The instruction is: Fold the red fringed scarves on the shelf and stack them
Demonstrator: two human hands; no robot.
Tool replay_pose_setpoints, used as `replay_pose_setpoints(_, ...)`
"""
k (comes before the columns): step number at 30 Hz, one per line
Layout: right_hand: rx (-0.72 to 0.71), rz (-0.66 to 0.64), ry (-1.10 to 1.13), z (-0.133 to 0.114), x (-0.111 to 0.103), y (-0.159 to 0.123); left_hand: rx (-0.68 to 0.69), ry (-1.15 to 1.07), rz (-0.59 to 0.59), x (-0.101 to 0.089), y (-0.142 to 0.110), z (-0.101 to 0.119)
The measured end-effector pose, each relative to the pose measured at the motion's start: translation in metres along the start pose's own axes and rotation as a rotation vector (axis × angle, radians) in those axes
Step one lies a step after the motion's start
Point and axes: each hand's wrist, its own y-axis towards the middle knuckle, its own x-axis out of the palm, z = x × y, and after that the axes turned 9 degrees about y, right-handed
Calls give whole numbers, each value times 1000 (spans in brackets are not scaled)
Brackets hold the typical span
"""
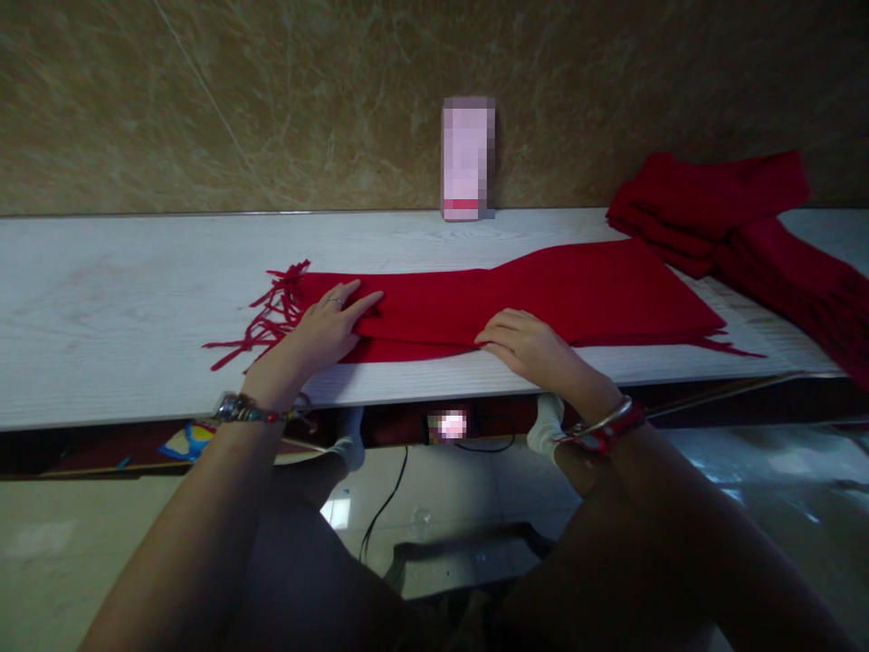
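Note:
A red scarf (434,299) with fringe at its left end lies lengthwise on a white wood-grain table (101,308), folded into a long strip. My left hand (329,328) rests on the scarf near the fringe, fingers spread and flat, with a ring on one finger. At the scarf's near edge, around its middle, the fingers of my right hand (528,346) are together and curled over the fold, gripping the cloth. Right of there the strip widens, and a few strands stick out at its right end.
More red fringed scarves (706,208) lie in a heap at the right. A blurred pinkish rectangular object (465,158) stands against the brown marbled wall (326,100). Below the table's front edge are a small glowing device (449,424) and a black cable (386,503).

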Motion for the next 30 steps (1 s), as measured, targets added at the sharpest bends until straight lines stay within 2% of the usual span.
replay_pose_setpoints(4, -4, 18, 23, 1, 0, -3, -142, 67, 7, 6, -9, -5)
replay_pose_setpoints(9, -1, 1, 58, 0, -2, -4, -254, 135, -91, -13, -24, 9)
replay_pose_setpoints(13, -4, -18, 152, -3, -9, 4, -274, 166, -161, -26, -30, 14)
replay_pose_setpoints(17, 43, 14, 191, -5, -14, 18, -242, 175, -367, -29, -28, 15)
replay_pose_setpoints(19, 70, 38, 179, -5, -13, 24, -223, 162, -412, -30, -26, 15)
replay_pose_setpoints(21, 79, 20, 178, -7, -11, 29, -163, 163, -354, -33, -24, 13)
replay_pose_setpoints(24, 56, -79, 205, -12, -5, 33, -35, 164, -237, -38, -22, 10)
replay_pose_setpoints(26, 37, -131, 214, -16, -1, 34, 14, 142, -219, -41, -20, 8)
replay_pose_setpoints(30, 22, -144, 179, -22, 3, 32, 66, 77, -220, -47, -20, 5)
